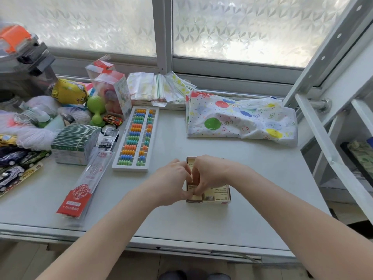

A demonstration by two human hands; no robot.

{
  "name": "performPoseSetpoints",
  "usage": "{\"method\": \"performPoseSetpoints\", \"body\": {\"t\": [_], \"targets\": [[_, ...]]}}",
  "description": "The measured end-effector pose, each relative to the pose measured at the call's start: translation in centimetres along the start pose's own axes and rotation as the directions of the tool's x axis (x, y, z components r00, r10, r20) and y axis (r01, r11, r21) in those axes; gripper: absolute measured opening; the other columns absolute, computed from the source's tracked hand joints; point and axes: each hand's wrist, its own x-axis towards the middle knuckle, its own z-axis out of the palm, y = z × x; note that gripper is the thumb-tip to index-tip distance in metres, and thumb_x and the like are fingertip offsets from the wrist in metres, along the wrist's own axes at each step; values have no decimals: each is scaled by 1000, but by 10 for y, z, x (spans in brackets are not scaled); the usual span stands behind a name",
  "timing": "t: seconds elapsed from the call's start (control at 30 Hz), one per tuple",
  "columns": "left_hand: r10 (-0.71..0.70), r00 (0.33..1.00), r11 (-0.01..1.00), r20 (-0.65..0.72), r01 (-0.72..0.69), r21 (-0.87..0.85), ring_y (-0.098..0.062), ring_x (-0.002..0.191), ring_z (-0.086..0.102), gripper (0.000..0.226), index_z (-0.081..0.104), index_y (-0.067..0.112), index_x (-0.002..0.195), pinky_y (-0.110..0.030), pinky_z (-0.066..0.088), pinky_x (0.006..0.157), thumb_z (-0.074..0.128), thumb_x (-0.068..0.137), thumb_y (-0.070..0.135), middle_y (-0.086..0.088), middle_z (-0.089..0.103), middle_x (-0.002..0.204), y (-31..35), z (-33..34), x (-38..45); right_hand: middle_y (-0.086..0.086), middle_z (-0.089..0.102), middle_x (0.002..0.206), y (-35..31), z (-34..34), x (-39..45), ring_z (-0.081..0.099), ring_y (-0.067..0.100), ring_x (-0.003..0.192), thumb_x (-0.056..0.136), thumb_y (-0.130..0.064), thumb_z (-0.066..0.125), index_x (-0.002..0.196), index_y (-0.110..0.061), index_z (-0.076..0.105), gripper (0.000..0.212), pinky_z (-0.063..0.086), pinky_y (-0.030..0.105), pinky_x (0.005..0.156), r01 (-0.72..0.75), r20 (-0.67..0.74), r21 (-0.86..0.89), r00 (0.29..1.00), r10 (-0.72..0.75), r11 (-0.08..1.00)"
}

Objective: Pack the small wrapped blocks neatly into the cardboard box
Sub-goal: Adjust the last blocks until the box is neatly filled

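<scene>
Your left hand (173, 181) and right hand (205, 174) pinch one wrapped block (195, 197) together, seating it at the cardboard box's (220, 202) near-left corner to keep rows tight.

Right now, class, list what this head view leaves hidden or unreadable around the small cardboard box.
1. Small cardboard box: left half hidden by both hands.
2. Cream wrapped blocks: total count hidden; labels too small.
3. Left hand, right hand: fingertips overlap, so grip unclear.
</scene>
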Motion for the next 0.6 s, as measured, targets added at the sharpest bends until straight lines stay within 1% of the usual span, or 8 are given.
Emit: {"method": "performPoseSetpoints", "body": {"t": [0.03, 0.1, 0.23, 0.37, 0.47, 0.53, 0.57, 0.6], "targets": [[-5, 1000, 1000, 4, 5, 2, -10, 115, 40, 36, 67, 22, 112, -28, 42, 98, 66, 81, 40, 8, 51, 121, 0, 0, 0, -2, 53, 58, 1, 1, -2, 49, 17, 54, 64, -29, 78, 56, -20, 58, 23, 42, 27, 50, 10, -24, 8, 1000, -10, 1000], [-11, 1000, 1000, 7, 11, -2, -10, 115, 40, 36, 66, 22, 112, -27, 41, 98, 65, 81, 41, 8, 49, 122, 1, 0, 1, -1, 53, 59, 5, 6, -5, 46, 16, 51, 63, -31, 78, 61, -16, 61, 23, 40, 27, 48, 40, -80, 13, 996, -39, 999], [-23, 1000, 998, -21, 22, -52, -10, 114, 40, 42, 63, 21, 115, -25, 39, 98, 65, 79, 43, 8, 48, 121, -1, 3, 0, 2, 57, 69, 13, 15, -9, 54, 20, 66, 62, -36, 77, 76, -12, 67, 30, 49, 37, 63, 135, -195, 9, 972, -131, 991], [-46, 988, 982, -146, 18, -188, -8, 108, 41, 42, 62, 23, 113, -18, 35, 93, 70, 76, 42, 9, 53, 113, -5, 15, -2, -7, 51, 69, 22, 24, -14, 49, 15, 68, 63, -38, 78, 80, -13, 68, 31, 43, 25, 65, 215, -332, 39, 924, -190, 976], [-99, 961, 948, -259, 12, -317, -7, 101, 48, 41, 60, 24, 113, -19, 42, 90, 73, 75, 32, 9, 58, 107, -5, 21, -5, -3, 55, 67, 29, 32, -16, 50, 15, 62, 60, -27, 81, 74, -11, 68, 25, 45, 28, 61, 274, -489, 147, 855, -171, 950], [-233, 923, 836, -306, 30, -548, -7, 93, 60, 45, 58, 22, 116, -20, 50, 86, 75, 74, 22, 7, 65, 102, -2, 23, -8, 0, 58, 66, 31, 37, -17, 53, 17, 61, 59, -19, 82, 72, -10, 67, 21, 48, 30, 60, 304, -598, 265, 796, -92, 915], [-325, 902, 708, -284, 32, -706, -9, 90, 65, 44, 58, 20, 115, -21, 53, 83, 75, 75, 17, 3, 69, 98, 2, 22, -10, 0, 59, 65, 31, 39, -18, 54, 16, 60, 59, -18, 81, 71, -10, 67, 20, 48, 28, 59, 327, -657, 324, 753, -38, 888], [-400, 886, 537, -235, 19, -843, -12, 87, 69, 41, 59, 18, 114, -24, 55, 83, 74, 77, 13, -1, 72, 95, 8, 22, -12, -1, 60, 65, 30, 41, -18, 55, 15, 60, 60, -20, 80, 71, -11, 67, 19, 48, 25, 59, 351, -709, 371, 705, 17, 860]]}}
